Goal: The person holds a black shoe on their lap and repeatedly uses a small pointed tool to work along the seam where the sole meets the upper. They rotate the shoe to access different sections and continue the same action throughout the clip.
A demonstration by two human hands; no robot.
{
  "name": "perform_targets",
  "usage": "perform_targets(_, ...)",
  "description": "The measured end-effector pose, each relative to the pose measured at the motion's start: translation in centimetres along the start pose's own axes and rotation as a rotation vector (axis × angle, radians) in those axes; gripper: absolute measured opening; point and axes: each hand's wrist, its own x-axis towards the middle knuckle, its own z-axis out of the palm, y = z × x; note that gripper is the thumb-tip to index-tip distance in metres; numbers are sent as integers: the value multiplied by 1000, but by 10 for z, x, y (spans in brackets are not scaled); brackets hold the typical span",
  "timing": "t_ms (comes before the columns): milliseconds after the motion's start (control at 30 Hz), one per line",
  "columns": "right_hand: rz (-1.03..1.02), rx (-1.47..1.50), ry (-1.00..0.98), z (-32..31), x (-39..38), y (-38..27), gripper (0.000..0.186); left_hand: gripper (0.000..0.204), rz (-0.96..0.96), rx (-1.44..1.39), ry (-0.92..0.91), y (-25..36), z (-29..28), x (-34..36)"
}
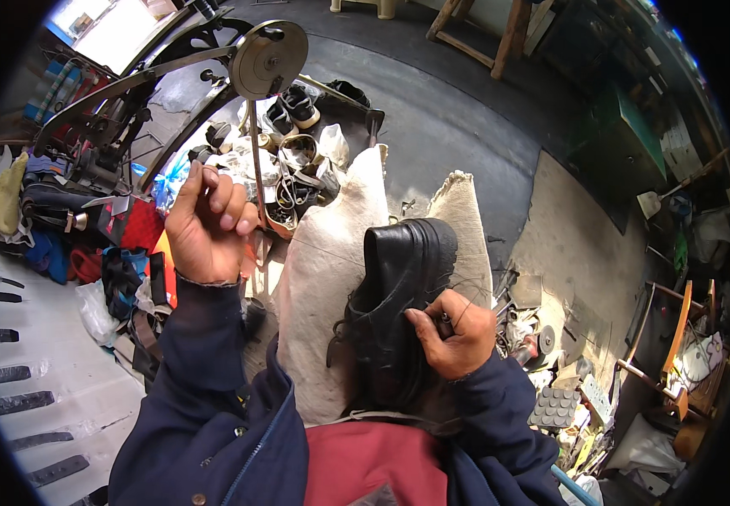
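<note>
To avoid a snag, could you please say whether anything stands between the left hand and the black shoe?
Nothing bulky blocks the left hand from the black shoe; a faint thread seems to cross over the pale cloth.

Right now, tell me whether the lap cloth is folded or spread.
Spread: the pale cloth lies out wide, showing on both sides of the black shoe.
</note>
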Motion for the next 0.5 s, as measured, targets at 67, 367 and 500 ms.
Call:
perform_targets(67, 1, -30, 23, 3, -1, 0, 26, 28, 21, 18, 41, 9, -6, 18)
perform_targets(367, -96, -21, 48, 11, -1, 4, 25, 31, 89, 193, 178, 47, -66, 50)
perform_targets(500, -127, -49, 43, 14, 0, 7, 27, 30, 15, 361, 329, 42, -110, 35)
